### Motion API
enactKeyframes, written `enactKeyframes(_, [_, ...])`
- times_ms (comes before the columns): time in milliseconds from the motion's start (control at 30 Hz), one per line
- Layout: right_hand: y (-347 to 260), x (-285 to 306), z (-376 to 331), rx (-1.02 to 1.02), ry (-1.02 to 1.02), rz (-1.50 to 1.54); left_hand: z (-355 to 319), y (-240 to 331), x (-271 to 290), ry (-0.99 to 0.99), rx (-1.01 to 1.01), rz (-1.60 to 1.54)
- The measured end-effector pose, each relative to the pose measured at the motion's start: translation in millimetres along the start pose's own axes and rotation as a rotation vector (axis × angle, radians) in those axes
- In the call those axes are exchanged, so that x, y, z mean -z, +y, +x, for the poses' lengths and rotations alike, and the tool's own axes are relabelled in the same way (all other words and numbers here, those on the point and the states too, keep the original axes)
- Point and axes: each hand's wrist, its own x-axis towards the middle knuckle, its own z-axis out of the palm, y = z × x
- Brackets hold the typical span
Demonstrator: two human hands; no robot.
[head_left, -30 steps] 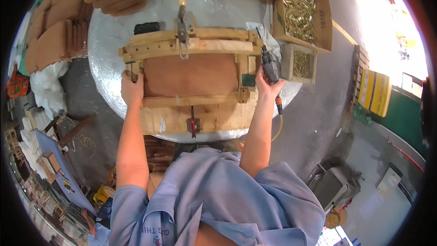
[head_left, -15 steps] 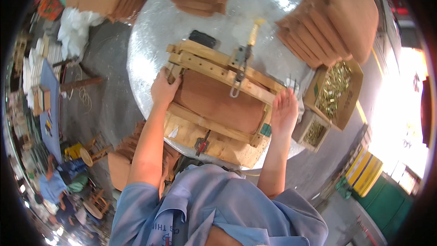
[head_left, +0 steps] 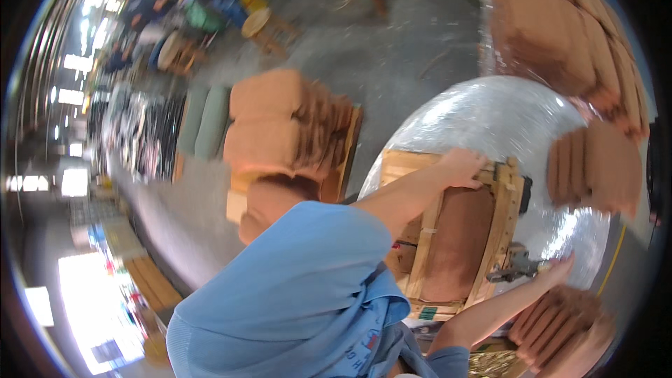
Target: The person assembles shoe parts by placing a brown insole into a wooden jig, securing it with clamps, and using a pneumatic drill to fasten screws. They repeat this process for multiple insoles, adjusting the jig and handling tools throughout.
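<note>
A wooden frame (head_left: 501,203) lies on the round, plastic-wrapped table, with a brown pad (head_left: 460,245) inside it. My left hand (head_left: 462,168) is closed over the frame's far end, its fingers across the end bar. On the frame's right side is a metal toggle clamp (head_left: 514,263). My right hand (head_left: 558,270) is at the outer end of this clamp, closed around its handle, which it mostly hides. A second clamp with a bit of red (head_left: 396,246) shows partly beside my sleeve, at the frame's left side.
Brown pads are stacked on the table's right (head_left: 595,168) and near right (head_left: 553,329). A box of brass-coloured small parts (head_left: 493,364) stands at the lower edge. More pads (head_left: 266,122) are piled left of the table. Wooden stools (head_left: 262,28) and people stand farther off.
My view has swung round to the left, so the table now lies at the right. My right hand has gone from the frame's near end to the clamp handle; my left hand stays at the far end.
</note>
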Motion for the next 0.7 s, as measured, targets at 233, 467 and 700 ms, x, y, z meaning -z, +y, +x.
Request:
enactKeyframes(233, [-86.4, -5.0, -40.5, 0.664, 0.237, -0.031, 8.6, -10.7, -21.3, 0.130, -0.019, -0.017])
enactKeyframes(467, [-116.7, 52.1, -146.9, 0.454, -0.432, 0.541, 12.3, -12.7, -26.7, 0.157, -0.067, -0.023])
enactKeyframes(700, [-117.0, -24.8, -318.7, 0.524, -0.042, 0.113, 5.2, -11.9, -12.8, 0.077, -0.001, 0.006])
